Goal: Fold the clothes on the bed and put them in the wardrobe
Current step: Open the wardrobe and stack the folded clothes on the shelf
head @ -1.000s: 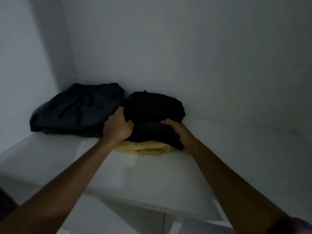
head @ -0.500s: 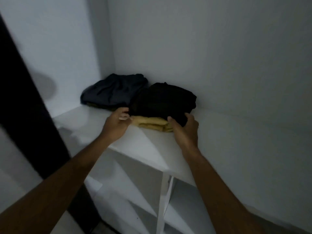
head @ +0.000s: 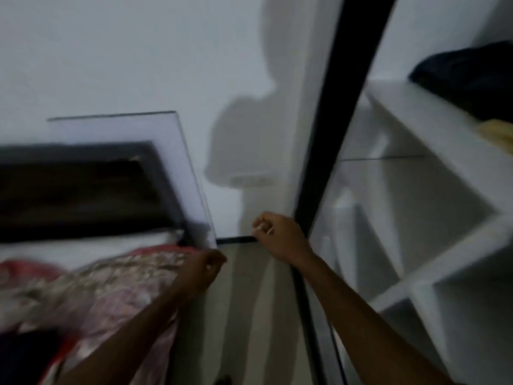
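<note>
Head view, heavily motion-blurred. Both forearms reach forward from the lower edge of the frame, bare and roughly parallel, over the strip of floor (head: 249, 315) between bed and wardrobe.

Left hand (head: 204, 269): back of the hand upward, fingers loosely curled inward, nothing seen in them. It hangs at the corner of the bed (head: 97, 287), just beside the pink patterned cover; contact with the cover cannot be determined.

Right hand (head: 280, 237): set higher and further forward than the left, knuckles up, fingers folded loosely toward the palm with pale nails showing. It holds nothing and sits just left of the black wardrobe frame (head: 341, 107), apart from it.

Task items: a dark folded garment (head: 472, 76) lies on the upper wardrobe shelf (head: 416, 120) at the right edge of the frame, with a yellow garment (head: 499, 132) at the shelf's front beside it, partly cut off. Both are well apart from the hands. A dark shape (head: 25, 354) lies on the bed at lower left; too blurred to identify.

A dark headboard (head: 83, 190) stands behind the bed.
</note>
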Demonstrator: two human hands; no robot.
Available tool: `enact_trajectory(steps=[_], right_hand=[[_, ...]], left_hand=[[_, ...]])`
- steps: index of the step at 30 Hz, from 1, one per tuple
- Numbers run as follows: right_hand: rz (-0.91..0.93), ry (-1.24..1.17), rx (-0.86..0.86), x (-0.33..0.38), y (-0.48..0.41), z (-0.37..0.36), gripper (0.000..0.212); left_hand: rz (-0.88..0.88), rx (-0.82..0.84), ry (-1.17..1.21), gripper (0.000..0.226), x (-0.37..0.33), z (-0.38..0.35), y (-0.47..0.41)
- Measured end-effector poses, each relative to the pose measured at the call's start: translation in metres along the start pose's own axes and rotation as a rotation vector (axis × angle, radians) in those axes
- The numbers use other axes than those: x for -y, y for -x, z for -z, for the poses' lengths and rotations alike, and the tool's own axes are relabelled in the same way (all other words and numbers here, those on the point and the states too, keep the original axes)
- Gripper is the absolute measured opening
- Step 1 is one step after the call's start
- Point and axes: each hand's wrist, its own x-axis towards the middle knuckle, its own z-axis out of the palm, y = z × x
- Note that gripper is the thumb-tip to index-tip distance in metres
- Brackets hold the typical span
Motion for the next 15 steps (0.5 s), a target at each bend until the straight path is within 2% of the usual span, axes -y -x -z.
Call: enact_trajectory(steps=[3, 4, 6, 8, 13, 15], right_hand=[[0.164, 0.203, 0.406, 0.024, 0.011, -0.116, 0.008], [0.194, 0.259, 0.525, 0.028, 0.017, -0.139, 0.009], [0.328, 0.351, 0.827, 0.063, 0.031, -0.229, 0.019], [0.366, 0.409, 0.867, 0.063, 0.037, -0.252, 0.025], [0.422, 0.461, 1.100, 0.089, 0.059, -0.411, 0.044], [0.407, 0.449, 1.127, 0.105, 0.060, -0.468, 0.061]], left_hand=[[0.357, -0.102, 0.016, 0.016, 0.101, 0.012, 0.114], [0.417, -0.164, 0.036, 0.019, 0.118, 0.011, 0.139], [0.702, -0.318, 0.140, 0.019, 0.172, 0.023, 0.223], [0.805, -0.369, 0.178, 0.018, 0.176, 0.016, 0.247], [1.165, -0.653, 0.408, 0.022, 0.242, 0.013, 0.355], [1.261, -0.741, 0.483, 0.031, 0.279, 0.017, 0.379]])
